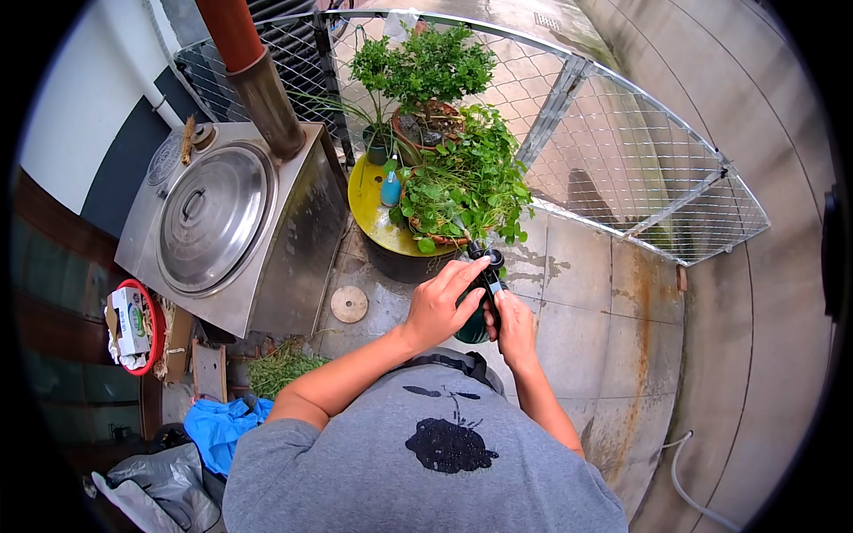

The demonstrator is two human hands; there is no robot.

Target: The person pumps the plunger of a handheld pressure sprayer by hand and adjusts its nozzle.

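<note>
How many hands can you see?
2. The left hand is at the black top of the green bottle; the right hand holds it from the right side. No others show.

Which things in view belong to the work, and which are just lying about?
Probably in the work:
dark green bottle with black top, at the left hand and right hand;
leafy green potted plant, just beyond it.

Apparently just lying about:
flat round beige disc;
crumpled bright blue sheeting;
round red basin.
</note>
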